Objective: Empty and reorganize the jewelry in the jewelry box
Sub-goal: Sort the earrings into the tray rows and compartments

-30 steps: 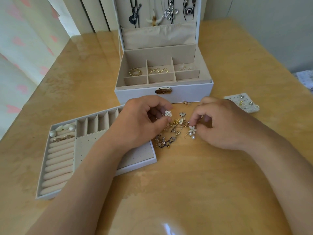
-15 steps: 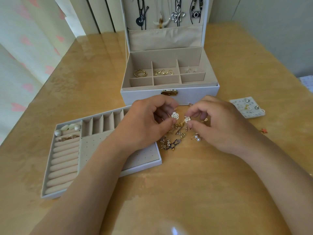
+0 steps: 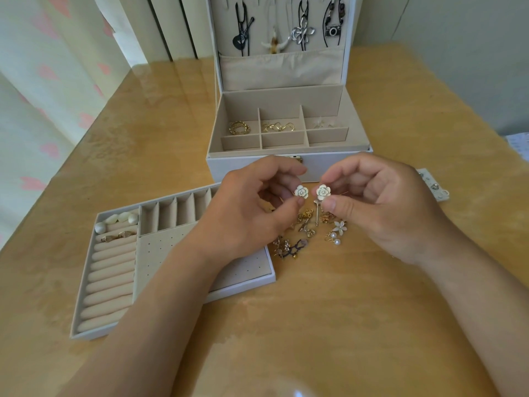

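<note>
Both bare forearms are reaching in from below and converging, the left grip point(image 3: 252, 207) pinching a small white rose-shaped earring point(image 3: 301, 191) between thumb and curled forefinger while the right grip point(image 3: 380, 207), knuckles up, is pinching a matching white rose-shaped earring point(image 3: 323, 192) just beside it.

Wooden table point(image 3: 343, 325): open jewelry box point(image 3: 286, 164), tray point(image 3: 171, 299), loose earring pile point(image 3: 309, 227), earring card point(image 3: 435, 187).
</note>
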